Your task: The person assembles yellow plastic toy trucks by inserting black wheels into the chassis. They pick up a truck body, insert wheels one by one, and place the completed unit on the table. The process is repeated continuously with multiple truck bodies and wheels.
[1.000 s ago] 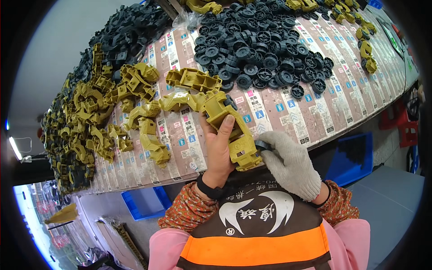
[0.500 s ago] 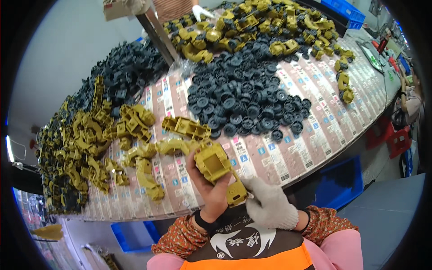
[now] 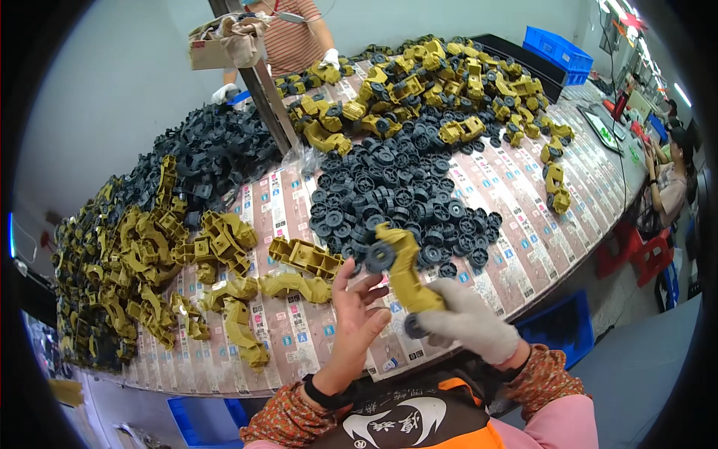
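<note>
A yellow toy vehicle body is tilted above the near edge of the table, gripped at its lower end by my right hand in a white knitted glove. One black wheel shows near its upper end, another at its lower end beside the glove. To its left, my bare left hand is open, fingers spread, palm toward the body. Beyond both hands spreads a heap of loose black wheels. Several bare yellow bodies lie left of my left hand.
Yellow bodies pile up at left, dark grey parts behind them. Wheeled yellow vehicles are heaped at the far side. A post rises from the table near a gloved co-worker. Blue crates stand far right.
My left hand has let go of the yellow body and opened. My right hand has raised it and turned it so its black wheels show. The view has tilted up.
</note>
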A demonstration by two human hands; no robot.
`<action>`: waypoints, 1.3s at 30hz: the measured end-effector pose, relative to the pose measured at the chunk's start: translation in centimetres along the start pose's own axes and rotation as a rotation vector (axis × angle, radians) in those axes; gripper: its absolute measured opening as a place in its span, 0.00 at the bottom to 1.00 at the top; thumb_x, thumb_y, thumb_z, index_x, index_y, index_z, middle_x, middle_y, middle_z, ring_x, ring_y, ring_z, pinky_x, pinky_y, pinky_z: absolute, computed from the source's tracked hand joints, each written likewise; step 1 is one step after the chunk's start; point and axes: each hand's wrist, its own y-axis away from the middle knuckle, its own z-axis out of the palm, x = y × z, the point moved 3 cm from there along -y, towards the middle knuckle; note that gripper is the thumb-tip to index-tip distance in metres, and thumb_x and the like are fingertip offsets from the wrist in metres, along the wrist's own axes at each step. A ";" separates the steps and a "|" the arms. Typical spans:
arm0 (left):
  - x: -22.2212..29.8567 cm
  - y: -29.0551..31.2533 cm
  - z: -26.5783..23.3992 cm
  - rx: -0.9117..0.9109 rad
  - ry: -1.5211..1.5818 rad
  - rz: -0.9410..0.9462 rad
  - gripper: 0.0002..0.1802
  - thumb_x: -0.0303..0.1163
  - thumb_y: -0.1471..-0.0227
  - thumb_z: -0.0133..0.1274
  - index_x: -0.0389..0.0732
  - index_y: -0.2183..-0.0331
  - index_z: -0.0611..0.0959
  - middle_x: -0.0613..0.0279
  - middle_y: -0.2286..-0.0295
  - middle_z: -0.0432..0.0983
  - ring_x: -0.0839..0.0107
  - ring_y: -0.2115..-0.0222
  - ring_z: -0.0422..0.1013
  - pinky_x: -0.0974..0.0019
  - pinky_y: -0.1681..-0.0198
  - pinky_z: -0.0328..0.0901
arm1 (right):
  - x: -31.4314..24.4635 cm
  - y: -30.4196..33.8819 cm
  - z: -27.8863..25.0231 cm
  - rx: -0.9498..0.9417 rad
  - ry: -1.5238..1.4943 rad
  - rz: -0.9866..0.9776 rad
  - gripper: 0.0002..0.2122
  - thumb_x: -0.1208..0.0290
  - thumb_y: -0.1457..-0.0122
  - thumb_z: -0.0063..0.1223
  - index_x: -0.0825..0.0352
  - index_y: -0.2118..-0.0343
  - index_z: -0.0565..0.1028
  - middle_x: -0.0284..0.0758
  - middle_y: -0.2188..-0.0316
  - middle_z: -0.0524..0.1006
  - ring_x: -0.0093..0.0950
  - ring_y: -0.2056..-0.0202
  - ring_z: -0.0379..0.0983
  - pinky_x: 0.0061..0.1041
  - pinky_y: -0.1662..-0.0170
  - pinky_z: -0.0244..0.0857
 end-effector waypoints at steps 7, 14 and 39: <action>0.9 3.6 -8.1 0.308 -0.036 -0.176 0.24 0.31 0.34 0.54 0.46 0.39 0.72 0.65 0.50 0.75 0.72 0.50 0.72 0.67 0.49 0.67 | -2.7 -3.5 -8.2 0.097 -0.009 0.046 0.23 0.57 0.36 0.61 0.72 0.47 0.74 0.37 0.67 0.80 0.23 0.76 0.79 0.19 0.78 0.69; 2.4 7.5 -12.0 0.492 -0.036 -0.186 0.20 0.30 0.34 0.53 0.45 0.42 0.74 0.68 0.56 0.76 0.74 0.56 0.74 0.70 0.54 0.68 | -12.8 -15.3 -13.9 0.136 0.056 -0.170 0.22 0.51 0.33 0.57 0.68 0.50 0.79 0.37 0.67 0.78 0.23 0.80 0.74 0.19 0.79 0.64; -0.8 10.0 -13.7 0.669 -0.518 -0.386 0.09 0.34 0.31 0.56 0.43 0.52 0.81 0.68 0.73 0.77 0.83 0.81 0.68 0.77 0.79 0.65 | -5.3 -28.0 -41.1 1.085 1.211 -0.172 0.27 0.52 0.35 0.52 0.60 0.37 0.73 0.51 0.44 0.76 0.51 0.45 0.74 0.46 0.40 0.67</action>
